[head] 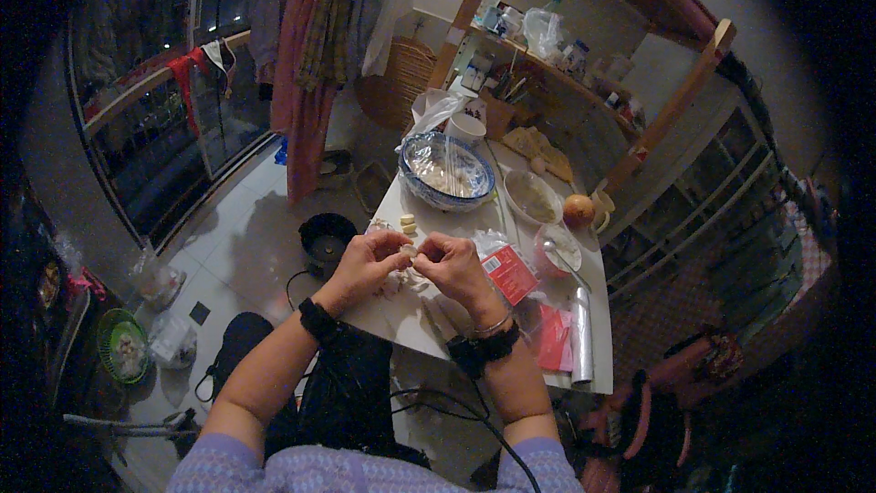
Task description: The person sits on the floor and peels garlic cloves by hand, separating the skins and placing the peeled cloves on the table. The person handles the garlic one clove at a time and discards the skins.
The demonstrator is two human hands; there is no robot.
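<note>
Near the table's front left edge, my left hand [378, 258] and my right hand [448, 264] meet at the fingertips. Between them they pinch a small pale piece, apparently a garlic clove [408, 251], partly covered by my fingers. Just beyond it, a few peeled garlic cloves [408, 222] lie on the white table [448, 220]. Papery garlic skins [409, 282] are scattered under and beside my hands. To the right of my right hand lies a red packet [510, 275] bearing writing and a printed code.
Behind the cloves stands a blue-rimmed bowl [448, 171] under plastic film. Further right are an oval bowl [532, 197], an orange round fruit or vegetable [579, 211], a bowl of white powder [558, 250] with a spoon, and a foil or film roll [581, 335]. A black cable [445, 398] hangs before my lap.
</note>
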